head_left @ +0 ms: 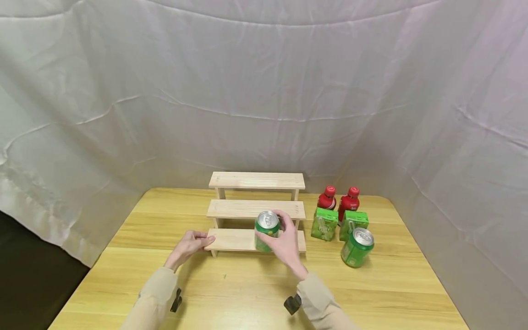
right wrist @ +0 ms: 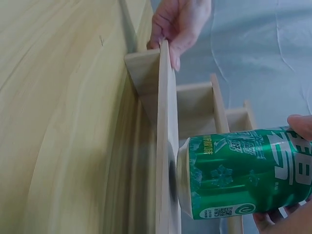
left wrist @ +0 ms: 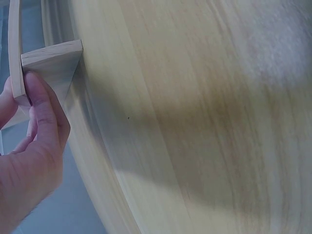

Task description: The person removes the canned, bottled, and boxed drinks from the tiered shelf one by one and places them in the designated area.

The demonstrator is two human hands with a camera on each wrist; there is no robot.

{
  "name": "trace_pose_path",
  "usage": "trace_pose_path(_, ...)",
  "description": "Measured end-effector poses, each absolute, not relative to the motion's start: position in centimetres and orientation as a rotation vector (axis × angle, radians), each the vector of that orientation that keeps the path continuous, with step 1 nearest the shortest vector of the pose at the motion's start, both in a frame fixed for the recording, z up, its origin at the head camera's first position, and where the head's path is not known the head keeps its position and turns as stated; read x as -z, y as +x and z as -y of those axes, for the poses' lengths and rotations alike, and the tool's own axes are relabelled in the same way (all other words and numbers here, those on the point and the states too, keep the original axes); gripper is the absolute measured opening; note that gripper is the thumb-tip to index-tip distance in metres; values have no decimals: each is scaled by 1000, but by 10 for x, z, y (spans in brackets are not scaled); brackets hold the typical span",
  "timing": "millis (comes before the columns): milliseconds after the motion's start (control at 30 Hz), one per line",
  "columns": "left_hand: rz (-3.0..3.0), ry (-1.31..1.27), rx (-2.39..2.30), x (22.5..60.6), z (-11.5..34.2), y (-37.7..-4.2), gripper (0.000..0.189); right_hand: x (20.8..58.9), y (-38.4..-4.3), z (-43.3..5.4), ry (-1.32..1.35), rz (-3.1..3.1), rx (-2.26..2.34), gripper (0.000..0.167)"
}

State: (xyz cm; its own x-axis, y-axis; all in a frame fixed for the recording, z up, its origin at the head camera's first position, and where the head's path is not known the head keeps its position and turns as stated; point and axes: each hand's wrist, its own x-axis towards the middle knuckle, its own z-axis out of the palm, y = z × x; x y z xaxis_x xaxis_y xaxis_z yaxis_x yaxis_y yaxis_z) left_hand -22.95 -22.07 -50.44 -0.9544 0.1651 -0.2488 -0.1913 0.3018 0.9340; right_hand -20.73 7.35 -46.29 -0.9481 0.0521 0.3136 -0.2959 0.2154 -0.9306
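A three-tier wooden shelf (head_left: 235, 239) stands on the table. My left hand (head_left: 190, 246) pinches the left end of its lowest board, thumb on top and fingers beneath, as the left wrist view shows at the board (left wrist: 16, 53). My right hand (head_left: 287, 240) grips a green soda can (head_left: 267, 225) from its right side, fingers and thumb around the upper part. The can is upright over the right half of the lowest board. In the right wrist view the base of the can (right wrist: 239, 170) is right at the board's top surface (right wrist: 171, 112).
Right of the shelf stand two red bottles (head_left: 327, 200) at the back, two green drink cartons (head_left: 324, 224) before them, and another green can (head_left: 357, 247) in front. Grey curtains (head_left: 264, 91) enclose the wooden table (head_left: 231, 293) at the back and sides.
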Motion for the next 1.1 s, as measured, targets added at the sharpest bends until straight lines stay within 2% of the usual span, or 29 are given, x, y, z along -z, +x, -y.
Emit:
trace_pose_path(667, -2307, -14, -1657, 502, 221, -230, 43, 465, -203, -165, -113, 2060, -1765, 74)
trace_pose_path(900, -2313, -30, -1654, 502, 221, -230, 46, 471, -201, -186, -190, 2060, -1780, 79)
trace_pose_path(1100, -2319, -26, -1642, 502, 221, -230, 47, 481, -201, -193, -222, 2074, -1765, 75)
